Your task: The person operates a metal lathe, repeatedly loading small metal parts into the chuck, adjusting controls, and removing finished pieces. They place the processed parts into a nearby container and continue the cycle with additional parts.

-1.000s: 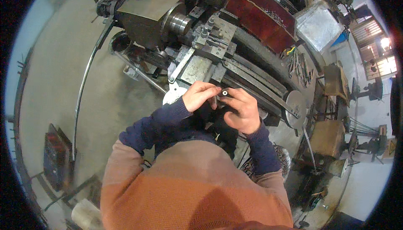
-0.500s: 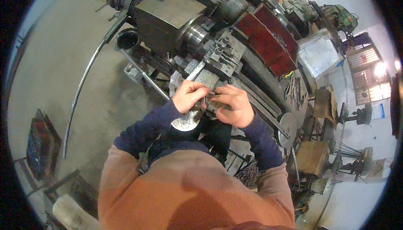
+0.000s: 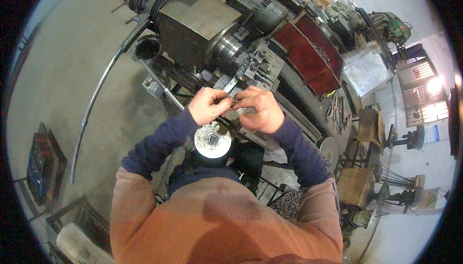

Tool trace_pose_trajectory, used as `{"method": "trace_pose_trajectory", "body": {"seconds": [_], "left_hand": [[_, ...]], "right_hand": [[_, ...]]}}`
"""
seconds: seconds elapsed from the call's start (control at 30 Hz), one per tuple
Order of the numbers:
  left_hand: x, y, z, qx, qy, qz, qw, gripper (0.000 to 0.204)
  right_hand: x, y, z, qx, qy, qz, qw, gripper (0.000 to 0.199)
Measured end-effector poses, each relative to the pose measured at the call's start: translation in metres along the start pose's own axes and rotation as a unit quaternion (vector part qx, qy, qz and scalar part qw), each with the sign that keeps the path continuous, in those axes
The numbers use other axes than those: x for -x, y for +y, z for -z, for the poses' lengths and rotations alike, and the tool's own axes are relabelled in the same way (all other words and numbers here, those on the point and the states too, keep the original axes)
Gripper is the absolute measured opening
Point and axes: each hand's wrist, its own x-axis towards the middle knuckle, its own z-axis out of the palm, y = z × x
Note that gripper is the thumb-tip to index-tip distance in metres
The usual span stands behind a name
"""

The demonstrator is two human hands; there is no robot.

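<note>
Meeting almost tip to tip, the left hand (image 3: pixel 207 106) and right hand (image 3: pixel 264 110) close around a small dark part (image 3: pixel 234 103), which sits between them, in front of the torso and on the near side of the lathe (image 3: pixel 200 15). The left thumb and forefinger look pinched on it from the left. On the right, the fingers reach in side by side, bent, their tips at the part; the thumb is lower, and whether it presses too I cannot tell. Neither hand is clearly nearer, since both sets of fingertips come right up to the part. So little shows past the fingers that its long axis cannot be read.

From the fingertips, the tool post (image 3: pixel 263 68) lies ahead and to the right, nearer the right hand, and the chuck (image 3: pixel 227 47) lies farther ahead, beyond the hands. The pale round disc (image 3: pixel 212 139) is below, toward the body, nearer the left hand and apart from it. The red tray (image 3: pixel 308 54) and loose tools (image 3: pixel 336 112) lie off to the right, well apart from both hands.
</note>
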Motion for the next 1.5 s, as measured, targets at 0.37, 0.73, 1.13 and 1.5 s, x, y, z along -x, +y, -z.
{"method": "trace_pose_trajectory", "body": {"seconds": [0.37,0.73,1.13,1.5], "left_hand": [[0.088,0.004,0.190,-0.602,0.229,0.096,0.759,0.034],[0.194,-0.038,0.224,-0.577,0.358,0.131,0.723,0.028],[0.173,-0.089,0.357,-0.699,0.194,0.362,0.585,0.015],[0.134,-0.108,0.448,-0.666,0.313,0.396,0.549,0.020]], "right_hand": [[-0.068,0.091,0.002,0.359,-0.065,-0.210,0.907,0.027],[-0.082,0.111,0.002,0.252,-0.121,-0.261,0.924,0.028],[-0.085,0.108,0.004,0.266,-0.100,-0.204,0.937,0.025],[-0.087,0.112,0.002,0.220,-0.061,-0.234,0.945,0.023]]}}
